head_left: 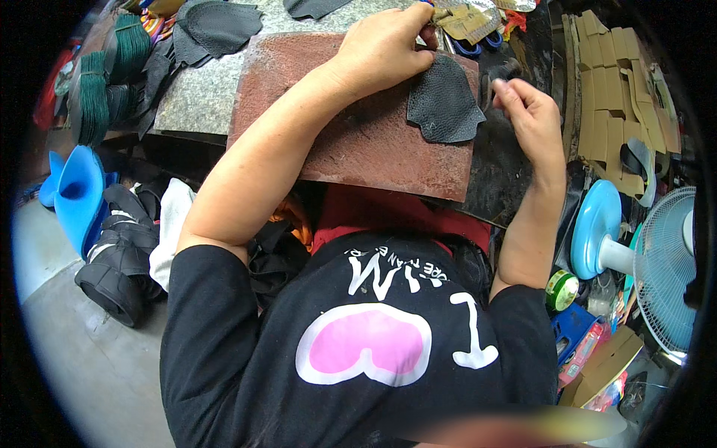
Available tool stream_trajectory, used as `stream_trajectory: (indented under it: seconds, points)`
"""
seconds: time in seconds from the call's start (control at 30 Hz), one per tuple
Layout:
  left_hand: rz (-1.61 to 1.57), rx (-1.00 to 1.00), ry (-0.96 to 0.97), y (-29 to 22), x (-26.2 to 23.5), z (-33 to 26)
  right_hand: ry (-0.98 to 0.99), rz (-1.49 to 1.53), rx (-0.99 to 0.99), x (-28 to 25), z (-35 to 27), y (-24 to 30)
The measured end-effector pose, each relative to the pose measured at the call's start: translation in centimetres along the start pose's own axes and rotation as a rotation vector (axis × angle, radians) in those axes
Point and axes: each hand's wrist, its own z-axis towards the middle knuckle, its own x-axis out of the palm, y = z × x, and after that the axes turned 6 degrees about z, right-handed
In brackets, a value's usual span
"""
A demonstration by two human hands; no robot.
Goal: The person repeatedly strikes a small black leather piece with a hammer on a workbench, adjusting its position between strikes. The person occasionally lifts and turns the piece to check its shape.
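A black pebbled-leather piece (446, 101) with a notched outline lies flat near the right end of a reddish-brown board (299, 149). My left hand (385, 48) is at the board's far edge, fingers curled. Its thumb rests at the top left of the leather, and its index fingertip meets a small brass-coloured thing (442, 13). What lies between these fingers is hidden. Beyond the board's right edge, my right hand (529, 116) has thumb and forefinger pinched together, beside a dark curled strip (499, 75). I cannot make out what the pinch holds.
More black leather pieces (216, 30) lie on the speckled stone top (198, 97) at far left, by bundles of green cord (91, 97). Blue-handled scissors (469, 49) are at the back. Folded cardboard (612, 82), a blue stool (597, 228) and a fan (667, 269) stand right.
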Motion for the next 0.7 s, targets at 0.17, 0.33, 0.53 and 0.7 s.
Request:
stream_trajectory:
  seconds: [0.17, 0.33, 0.53, 0.7]
  points:
    - [-0.222, 0.017, -0.056, -0.6, 0.0, 0.2, 0.171, -0.214, 0.021, -0.5, -2.2, 0.7]
    - [-0.022, 0.193, -0.080, -0.6, 0.7, 0.2, 0.076, 0.110, -0.068, 0.9, -1.6, 0.5]
    - [-0.131, 0.092, 0.020, 0.2, 0.4, 0.2, 0.029, 0.396, -0.027, 2.1, 0.0, 0.1]
    - [-0.041, 0.078, -0.044, 0.1, 0.4, 0.3, -0.113, 0.270, -0.033, 3.2, 0.4, -0.4]
